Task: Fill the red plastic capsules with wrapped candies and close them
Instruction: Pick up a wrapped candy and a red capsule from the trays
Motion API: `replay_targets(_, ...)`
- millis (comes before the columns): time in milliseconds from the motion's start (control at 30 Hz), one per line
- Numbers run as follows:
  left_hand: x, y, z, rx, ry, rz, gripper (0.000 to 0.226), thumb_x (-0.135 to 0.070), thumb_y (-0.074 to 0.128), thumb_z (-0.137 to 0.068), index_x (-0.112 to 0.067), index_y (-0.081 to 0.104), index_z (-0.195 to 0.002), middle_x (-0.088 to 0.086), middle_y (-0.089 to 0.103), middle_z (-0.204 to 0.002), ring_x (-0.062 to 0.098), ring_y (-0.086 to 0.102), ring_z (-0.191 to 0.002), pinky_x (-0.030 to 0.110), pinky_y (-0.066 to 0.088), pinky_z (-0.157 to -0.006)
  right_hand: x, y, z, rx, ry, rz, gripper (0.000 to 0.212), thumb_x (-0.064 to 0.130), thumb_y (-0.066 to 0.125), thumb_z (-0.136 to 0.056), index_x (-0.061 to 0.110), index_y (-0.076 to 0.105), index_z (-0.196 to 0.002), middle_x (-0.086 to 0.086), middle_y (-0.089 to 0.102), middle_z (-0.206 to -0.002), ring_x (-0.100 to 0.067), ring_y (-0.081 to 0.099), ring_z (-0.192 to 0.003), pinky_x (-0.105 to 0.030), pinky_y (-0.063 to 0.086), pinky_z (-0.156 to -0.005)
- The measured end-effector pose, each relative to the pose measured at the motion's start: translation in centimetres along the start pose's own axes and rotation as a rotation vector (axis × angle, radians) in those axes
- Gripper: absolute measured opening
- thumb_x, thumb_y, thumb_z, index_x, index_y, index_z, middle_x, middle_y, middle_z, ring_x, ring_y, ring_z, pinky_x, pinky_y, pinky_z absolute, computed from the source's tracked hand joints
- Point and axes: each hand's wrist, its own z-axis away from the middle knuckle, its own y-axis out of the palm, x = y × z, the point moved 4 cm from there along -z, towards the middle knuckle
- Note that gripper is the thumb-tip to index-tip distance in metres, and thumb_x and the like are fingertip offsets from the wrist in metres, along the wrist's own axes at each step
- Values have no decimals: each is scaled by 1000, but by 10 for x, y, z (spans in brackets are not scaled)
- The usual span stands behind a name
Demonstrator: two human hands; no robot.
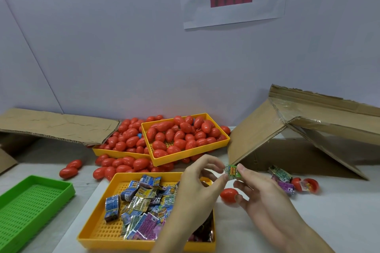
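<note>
- A green wrapped candy (233, 171) is pinched between both hands, above the near edge of the table (329, 222); it is judged light, with a crinkly film wrapper that may slip, so a hold by its short ends seems soundest.
- The left hand (197, 183) is seen with thumb and forefinger closed on the candy's left end, the other fingers loosely curled.
- The right hand (261, 191) pinches the candy's right end; its lower fingers appear also to be curled round a red capsule (228, 195) just below the candy, though how firmly it is held cannot be told.
- The capsule is judged to be rigid, smooth plastic, likely slippery, best gripped round its widest part.
- More wrapped candies lie in the yellow tray (98, 230) beneath the left hand.
- Beyond both hands, red capsules are heaped in further yellow trays (191, 155); an opened capsule (308, 186) lies to the right of the right hand.
</note>
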Motion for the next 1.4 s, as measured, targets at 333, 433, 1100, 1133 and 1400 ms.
replay_targets(333,0,7,2,120,33,-91,3,-28,75,-84,-31,76,-85,-17,65,-91,9,58,-85,20,40,-65,4,-2,-2,69,-84,36,32,32,68,-73,2,76,-82,-17,64,-84,-21,58,-81,-34,49,-65)
replay_targets(433,1,8,2,100,70,-162,10,-31,78,-82,-38,73,-78,-20,64,-86,9,58,-81,21,39,-63,5,-8,-5,31,-110,76,33,32,68,-72,2,76,-82,-18,62,-86,-22,56,-87,-37,46,-77)
replay_targets(1100,9,9,6,278,102,-260,40,-23,66,-80,-47,61,-112,-19,52,-95,5,49,-70,17,41,-63,18,-16,-6,195,-541,1071,26,21,63,-92,34,66,-70,15,58,-88,-6,57,-92,-28,52,-76)
replay_targets(1133,9,9,6,286,105,-263,39,-24,66,-79,-47,61,-110,-19,50,-97,6,49,-70,18,41,-63,18,-16,-6,211,-534,1075,26,22,62,-93,37,66,-72,14,58,-90,-6,56,-93,-27,52,-78)
replay_targets(1400,1,7,5,187,159,-229,14,-30,61,-79,-38,61,-91,-21,59,-92,6,55,-68,19,43,-57,22,-17,-4,262,-499,1056,27,23,59,-94,36,64,-70,13,56,-90,-7,56,-94,-34,54,-83)
